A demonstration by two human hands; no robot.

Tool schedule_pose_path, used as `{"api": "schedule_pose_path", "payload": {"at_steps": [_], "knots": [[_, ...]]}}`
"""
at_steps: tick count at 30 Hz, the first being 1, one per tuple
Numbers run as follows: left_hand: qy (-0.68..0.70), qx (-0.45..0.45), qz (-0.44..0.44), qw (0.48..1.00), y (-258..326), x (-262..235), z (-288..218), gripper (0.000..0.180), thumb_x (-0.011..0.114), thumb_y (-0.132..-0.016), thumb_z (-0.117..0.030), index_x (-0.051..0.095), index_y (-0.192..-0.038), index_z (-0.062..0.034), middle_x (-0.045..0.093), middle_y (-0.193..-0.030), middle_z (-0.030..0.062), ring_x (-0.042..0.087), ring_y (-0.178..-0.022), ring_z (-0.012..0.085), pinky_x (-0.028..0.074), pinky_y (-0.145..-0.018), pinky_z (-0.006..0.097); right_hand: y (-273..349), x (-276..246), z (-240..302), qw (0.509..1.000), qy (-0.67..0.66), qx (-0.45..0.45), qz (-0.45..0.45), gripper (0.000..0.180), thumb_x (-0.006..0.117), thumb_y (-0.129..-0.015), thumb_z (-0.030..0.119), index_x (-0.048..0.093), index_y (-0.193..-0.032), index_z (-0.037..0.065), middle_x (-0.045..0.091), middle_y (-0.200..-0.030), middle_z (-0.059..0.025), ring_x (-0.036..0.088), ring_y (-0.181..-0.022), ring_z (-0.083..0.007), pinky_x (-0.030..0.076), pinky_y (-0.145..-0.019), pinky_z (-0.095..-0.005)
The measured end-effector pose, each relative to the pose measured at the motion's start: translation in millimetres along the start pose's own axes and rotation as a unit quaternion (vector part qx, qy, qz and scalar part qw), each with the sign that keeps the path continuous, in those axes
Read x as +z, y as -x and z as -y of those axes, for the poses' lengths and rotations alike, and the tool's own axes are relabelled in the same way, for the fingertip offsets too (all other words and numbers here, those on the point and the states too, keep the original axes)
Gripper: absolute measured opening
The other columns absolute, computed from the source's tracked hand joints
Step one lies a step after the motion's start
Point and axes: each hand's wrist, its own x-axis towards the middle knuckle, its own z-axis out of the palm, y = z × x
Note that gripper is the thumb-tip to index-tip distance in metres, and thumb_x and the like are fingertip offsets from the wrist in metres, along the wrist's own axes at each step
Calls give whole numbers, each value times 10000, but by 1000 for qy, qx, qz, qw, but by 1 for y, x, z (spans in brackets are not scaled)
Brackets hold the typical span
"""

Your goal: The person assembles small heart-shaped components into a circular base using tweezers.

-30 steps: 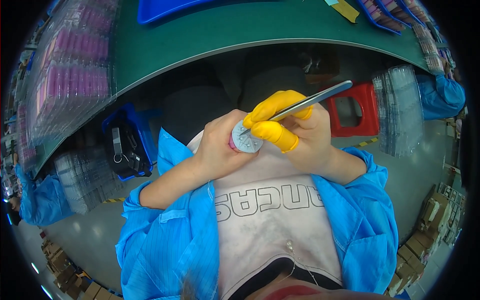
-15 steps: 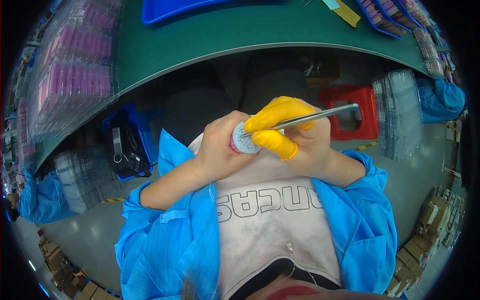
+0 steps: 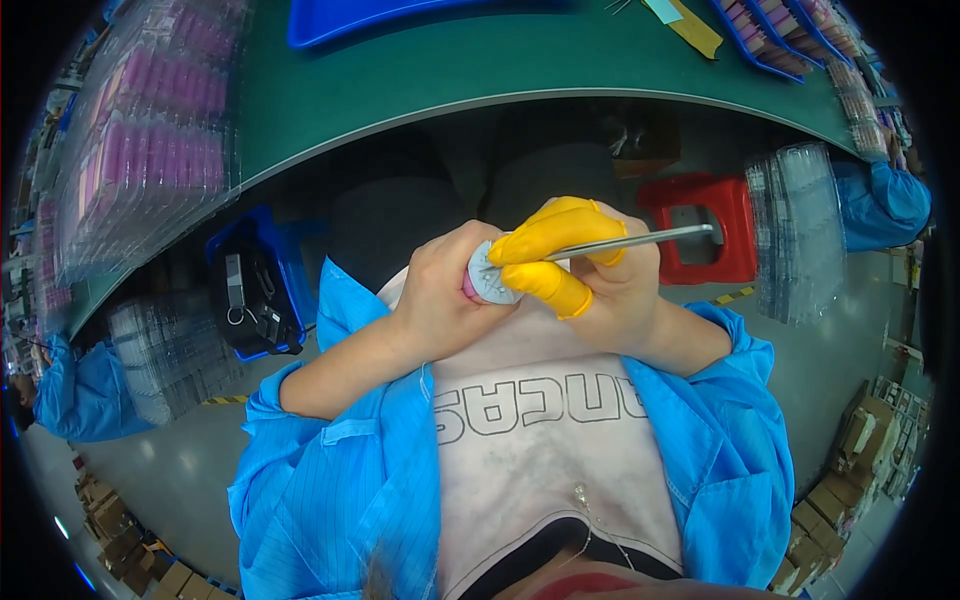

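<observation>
- In the head view, my left hand (image 3: 440, 290) has its fingers closed around the pale disc (image 3: 493, 286), which stays between both hands.
- At the disc's right, my right hand (image 3: 622, 285) pinches a slim metal tool (image 3: 655, 238); whether its tip touches, I cannot tell.
- I judge this is fine work on the disc's face; next move asks for steady holding and light pressure.
- Beyond the disc: green surface (image 3: 450, 90), blue tray (image 3: 340, 32).
- Right of it: red stool (image 3: 740, 245); far left: clear packs (image 3: 165, 155).

Red stool (image 3: 738, 228) beside clear trays (image 3: 802, 235)
</observation>
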Motion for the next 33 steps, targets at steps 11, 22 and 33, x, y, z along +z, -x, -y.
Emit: {"api": "schedule_pose_path", "payload": {"at_steps": [11,22,33], "knots": [[78,-44,71,993,-2,-7,-1,323,703,-615,-92,526,-879,-35,576,-778,82,587,-714,205,459,-647,275,-3,-4,8,993,-79,90,-7,269,674,-716,158,590,-884,-33,596,-797,-103,605,-717,-189,489,-620,-256],[317,-107,259,906,1,-14,6,343,664,-640,-52,534,-957,-43,569,-839,34,538,-784,120,420,-749,252,3,-3,2,994,-80,67,37,274,663,-740,168,573,-897,-37,584,-817,-112,608,-729,-188,505,-646,-247],[243,-140,189,941,7,-9,1,397,664,-639,-103,519,-1004,-40,578,-881,77,564,-802,169,441,-754,272,9,-1,2,992,-83,93,13,276,649,-757,158,550,-934,-29,569,-833,-104,596,-760,-174,499,-687,-254]]}}
